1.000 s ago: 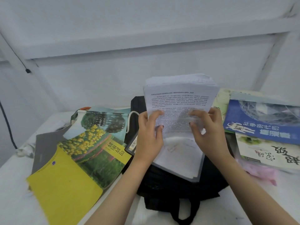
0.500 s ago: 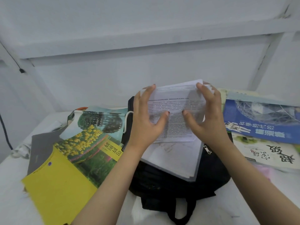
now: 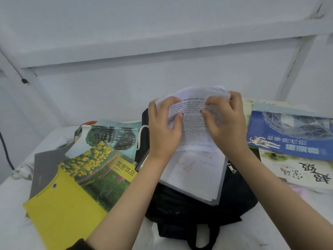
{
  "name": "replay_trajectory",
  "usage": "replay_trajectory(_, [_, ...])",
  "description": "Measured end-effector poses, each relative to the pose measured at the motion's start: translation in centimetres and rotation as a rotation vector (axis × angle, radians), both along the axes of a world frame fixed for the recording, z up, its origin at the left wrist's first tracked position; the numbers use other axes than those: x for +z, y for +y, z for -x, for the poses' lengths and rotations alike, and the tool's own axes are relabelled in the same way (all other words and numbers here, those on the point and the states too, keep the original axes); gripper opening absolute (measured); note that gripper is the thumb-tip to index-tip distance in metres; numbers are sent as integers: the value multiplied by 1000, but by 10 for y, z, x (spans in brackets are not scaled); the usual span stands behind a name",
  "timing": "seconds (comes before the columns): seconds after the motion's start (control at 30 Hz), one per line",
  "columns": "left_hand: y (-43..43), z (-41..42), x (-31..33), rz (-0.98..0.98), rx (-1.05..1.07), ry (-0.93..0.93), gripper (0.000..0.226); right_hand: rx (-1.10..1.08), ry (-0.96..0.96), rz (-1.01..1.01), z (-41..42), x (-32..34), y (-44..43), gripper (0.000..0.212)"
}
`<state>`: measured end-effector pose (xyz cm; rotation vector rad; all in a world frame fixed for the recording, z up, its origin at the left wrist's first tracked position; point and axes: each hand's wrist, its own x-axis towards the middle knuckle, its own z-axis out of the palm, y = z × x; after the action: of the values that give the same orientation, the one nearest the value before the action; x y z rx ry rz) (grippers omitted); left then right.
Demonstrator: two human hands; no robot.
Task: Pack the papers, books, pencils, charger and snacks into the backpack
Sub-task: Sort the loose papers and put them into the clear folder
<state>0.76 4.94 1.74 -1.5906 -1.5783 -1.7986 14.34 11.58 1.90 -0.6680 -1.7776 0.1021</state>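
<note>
A black backpack (image 3: 189, 212) lies flat on the white table, straps toward me. On top of it lies a stack of white papers (image 3: 194, 175). My left hand (image 3: 164, 130) and my right hand (image 3: 227, 127) both grip a sheaf of printed sheets (image 3: 193, 130), bent at its top, just above that stack. Left of the bag lie a yellow folder (image 3: 61, 213), a flower-cover book (image 3: 100, 170) and a tree-cover book (image 3: 111, 136). To the right are a blue book (image 3: 292, 134) and a white book with black characters (image 3: 302, 170).
A grey laptop-like slab (image 3: 45, 165) lies under the left books. A white cable (image 3: 141, 134) loops beside the bag's left edge. A black cord (image 3: 7, 152) hangs at the far left. The white wall stands right behind the table.
Both hands slid up the printed sheets from their lower part to their top, and now curl the top edge over. The view shifted slightly.
</note>
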Motion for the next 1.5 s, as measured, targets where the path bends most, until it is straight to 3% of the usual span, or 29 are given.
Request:
replay_trajectory(0.17, [0, 0, -6, 57, -26, -28, 43, 27, 2, 37, -1, -10, 0, 28])
replay_trajectory(0.33, [-1, 9, -29, 199, -110, -79, 59, 102, -123, 241, -12, -36, 1, 35])
replay_trajectory(0.53, [4, 16, -59, 395, -113, -135, 33, 152, -191, 375, -20, -63, 5, 27])
replay_trajectory(0.8, [8, 11, -61, 428, -185, -182, 39, 194, -193, 417, -26, -60, 2, 36])
replay_trajectory(0.97, [4, 3, -53, 551, -325, -261, 41, 273, -25, 558, -42, -49, -3, 38])
replay_trajectory(1.17, [0, -7, -31, 791, -640, -509, 41, 447, 401, 1028, -67, -47, -9, 41])
replay_trajectory(1.33, [4, -18, -26, 916, -665, -409, 40, 430, 584, 1213, -83, -54, -15, 51])
replay_trajectory(1.5, [7, -26, -35, 975, -725, -349, 64, 336, 538, 1225, -91, -60, -25, 56])
